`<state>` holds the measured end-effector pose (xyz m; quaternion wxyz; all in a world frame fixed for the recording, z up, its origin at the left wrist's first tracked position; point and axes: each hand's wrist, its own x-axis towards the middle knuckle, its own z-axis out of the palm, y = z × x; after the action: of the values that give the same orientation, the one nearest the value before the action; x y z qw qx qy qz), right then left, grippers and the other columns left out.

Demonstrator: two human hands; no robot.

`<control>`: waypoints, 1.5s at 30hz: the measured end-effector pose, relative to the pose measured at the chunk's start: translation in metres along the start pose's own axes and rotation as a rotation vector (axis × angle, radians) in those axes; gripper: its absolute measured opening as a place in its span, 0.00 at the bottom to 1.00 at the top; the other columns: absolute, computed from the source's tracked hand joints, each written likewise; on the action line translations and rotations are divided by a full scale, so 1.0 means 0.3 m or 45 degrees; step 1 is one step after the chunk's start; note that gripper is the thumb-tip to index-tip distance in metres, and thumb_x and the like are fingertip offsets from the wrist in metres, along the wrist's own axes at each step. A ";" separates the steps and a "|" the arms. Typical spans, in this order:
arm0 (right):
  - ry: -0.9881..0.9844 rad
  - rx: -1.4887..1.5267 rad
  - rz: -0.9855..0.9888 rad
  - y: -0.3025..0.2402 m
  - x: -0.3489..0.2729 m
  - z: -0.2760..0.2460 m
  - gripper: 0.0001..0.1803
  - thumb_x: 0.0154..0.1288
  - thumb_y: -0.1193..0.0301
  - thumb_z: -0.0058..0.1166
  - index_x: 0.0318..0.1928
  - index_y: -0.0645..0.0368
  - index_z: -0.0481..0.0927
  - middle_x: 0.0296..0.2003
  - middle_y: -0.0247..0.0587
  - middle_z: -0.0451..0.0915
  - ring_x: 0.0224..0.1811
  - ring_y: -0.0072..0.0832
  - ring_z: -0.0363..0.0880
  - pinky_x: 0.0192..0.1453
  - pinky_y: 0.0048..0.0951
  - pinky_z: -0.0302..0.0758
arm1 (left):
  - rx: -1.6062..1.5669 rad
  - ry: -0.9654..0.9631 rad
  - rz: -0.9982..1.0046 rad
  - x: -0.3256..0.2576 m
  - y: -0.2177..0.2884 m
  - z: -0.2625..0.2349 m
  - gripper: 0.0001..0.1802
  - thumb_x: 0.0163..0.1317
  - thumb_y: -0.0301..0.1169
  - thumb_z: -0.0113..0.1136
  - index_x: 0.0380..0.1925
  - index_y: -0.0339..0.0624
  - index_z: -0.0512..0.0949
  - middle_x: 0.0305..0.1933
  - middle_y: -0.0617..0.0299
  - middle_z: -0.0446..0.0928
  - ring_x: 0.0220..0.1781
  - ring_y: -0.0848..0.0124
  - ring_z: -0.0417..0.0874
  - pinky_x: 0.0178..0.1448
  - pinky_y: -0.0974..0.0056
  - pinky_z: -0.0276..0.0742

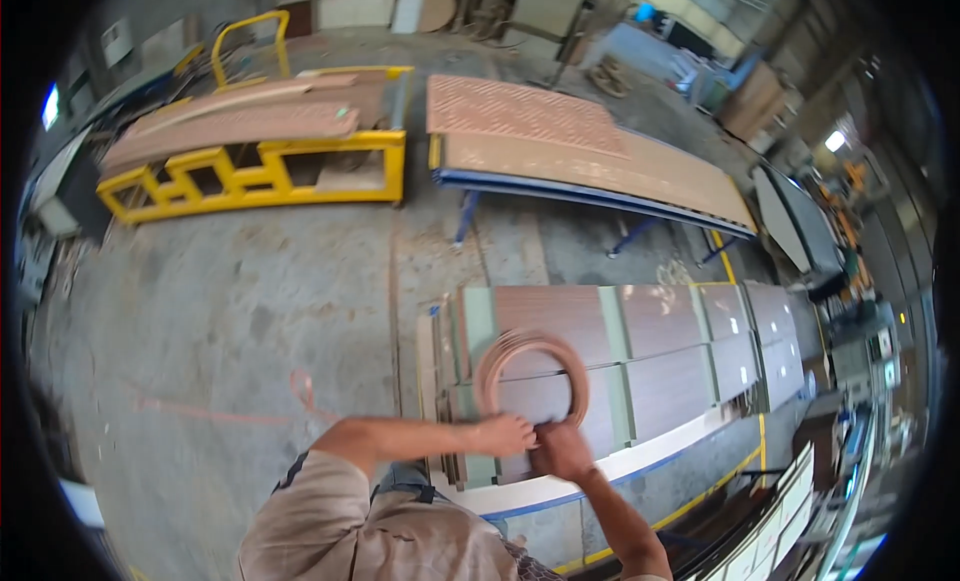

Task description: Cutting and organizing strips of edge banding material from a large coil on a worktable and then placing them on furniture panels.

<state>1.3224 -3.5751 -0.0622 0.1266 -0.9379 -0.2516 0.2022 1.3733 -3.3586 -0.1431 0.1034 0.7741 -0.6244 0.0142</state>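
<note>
Both my hands are at the lower edge of a coil of brown strip [489, 373], which is held up over a stack of panels. My left hand [505, 434] is closed at the bottom of the ring, its fingertips close to the other hand. At the lower right of the ring, my right hand [562, 450] wraps round the strip. Exactly what the fingertips pinch is too small to tell. Beneath the coil lie wood-grain brown panels [655, 311] with pale green bands across them.
A thin pinkish strip [215, 413] trails over the floor on the left. Farther off stand a yellow-framed cart [335, 193] loaded with boards and a blue-legged table [600, 193] bearing a patterned panel [510, 111]. Machinery [870, 346] lines the right side.
</note>
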 end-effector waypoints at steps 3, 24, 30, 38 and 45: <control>0.655 -0.183 -0.146 -0.032 0.003 0.107 0.11 0.69 0.63 0.64 0.43 0.56 0.81 0.36 0.42 0.77 0.42 0.42 0.78 0.52 0.45 0.75 | -0.085 0.074 -0.137 -0.039 -0.019 -0.042 0.17 0.71 0.46 0.57 0.43 0.44 0.81 0.45 0.58 0.79 0.50 0.61 0.79 0.54 0.54 0.74; 0.651 -0.106 0.282 0.011 0.055 0.090 0.51 0.71 0.41 0.58 0.80 0.65 0.61 0.79 0.57 0.62 0.83 0.51 0.58 0.87 0.54 0.51 | -0.285 0.101 0.018 -0.008 -0.292 -0.170 0.17 0.65 0.41 0.66 0.47 0.41 0.81 0.49 0.54 0.77 0.56 0.53 0.77 0.63 0.50 0.71; 0.607 -0.130 0.334 -0.064 0.048 0.107 0.48 0.70 0.47 0.62 0.81 0.57 0.60 0.80 0.51 0.62 0.84 0.48 0.55 0.87 0.52 0.51 | -0.221 0.328 -0.065 -0.060 -0.245 -0.155 0.20 0.69 0.41 0.64 0.55 0.43 0.77 0.50 0.55 0.75 0.57 0.55 0.76 0.66 0.52 0.70; 0.839 -0.072 0.321 -0.117 0.136 0.148 0.17 0.72 0.63 0.61 0.57 0.54 0.81 0.52 0.40 0.82 0.61 0.41 0.78 0.77 0.47 0.68 | -0.233 0.057 -0.004 -0.058 -0.249 -0.153 0.17 0.69 0.40 0.65 0.51 0.43 0.77 0.49 0.58 0.75 0.55 0.57 0.77 0.64 0.54 0.71; 0.677 -0.173 0.008 0.115 -0.124 0.053 0.09 0.72 0.66 0.58 0.50 0.50 0.83 0.49 0.37 0.82 0.61 0.39 0.79 0.72 0.40 0.73 | -0.129 0.126 0.123 -0.100 -0.321 -0.182 0.15 0.65 0.40 0.67 0.44 0.44 0.77 0.45 0.58 0.75 0.52 0.59 0.77 0.61 0.54 0.73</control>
<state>1.3005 -3.6214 -0.0763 0.1245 -0.9652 -0.2196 -0.0679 1.4660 -3.3008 -0.1079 0.1723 0.7353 -0.6550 0.0256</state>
